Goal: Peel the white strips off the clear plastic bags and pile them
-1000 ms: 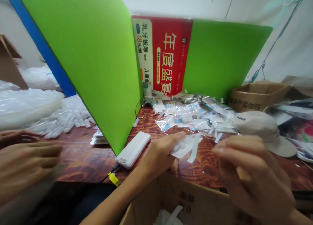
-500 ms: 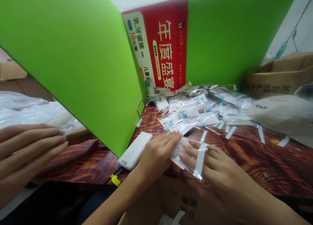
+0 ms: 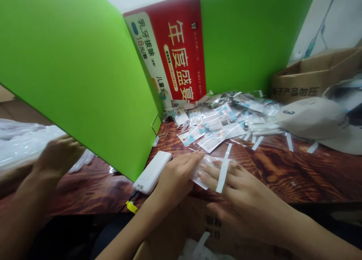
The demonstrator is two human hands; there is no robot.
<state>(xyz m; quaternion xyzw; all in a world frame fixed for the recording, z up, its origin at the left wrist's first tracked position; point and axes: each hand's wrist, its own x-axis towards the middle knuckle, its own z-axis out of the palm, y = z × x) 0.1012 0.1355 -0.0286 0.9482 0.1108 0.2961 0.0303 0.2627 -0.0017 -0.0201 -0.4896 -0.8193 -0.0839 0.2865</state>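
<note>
A small clear plastic bag (image 3: 200,177) with a white piece inside lies at the table's front edge, between my hands. My left hand (image 3: 179,173) grips its left side, fingers pressed together and thumb hidden. My right hand (image 3: 240,188) has its fingers stretched over the bag and its thumb apart below. Across those fingers runs the bag's white strip (image 3: 223,176); whether they are inside the bag or under its flap I cannot tell. Just beyond lies a heap of clear packets (image 3: 215,120) with white and blue cards.
A white power bank (image 3: 152,172) with a cable lies left of my left hand. Green panels (image 3: 85,71) stand left and behind. At right are a cap (image 3: 313,118) and a cardboard box (image 3: 302,77). Another person's hand (image 3: 60,154) is beyond the left panel. An open carton (image 3: 169,230) sits below.
The view has shifted slightly right. My hands keep much the same hold on the bag. The other person's hand has moved back to behind the green panel, near the plastic bags.
</note>
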